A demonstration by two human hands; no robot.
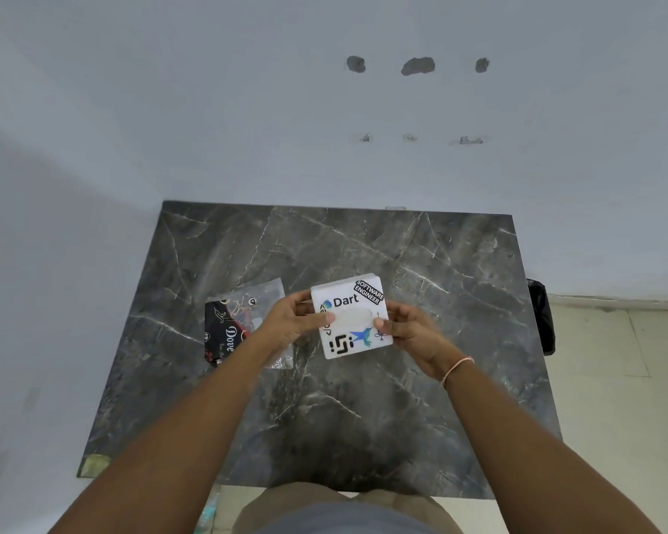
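Observation:
A white square box point(351, 316) with stickers on top, reading "Dart" and "Software Engineer", is held just above the dark marble table point(421, 271). My left hand point(292, 321) grips its left side, thumb on the top face. My right hand point(405, 327) grips its right side, thumb on the top edge. A pale oval opening shows in the middle of the box top. Whether the box touches the table is hidden.
A clear plastic packet point(243, 321) with a black and red printed sheet lies on the table left of the box, partly under my left wrist. A black bag point(541, 316) hangs beyond the table's right edge. A grey wall stands behind the table.

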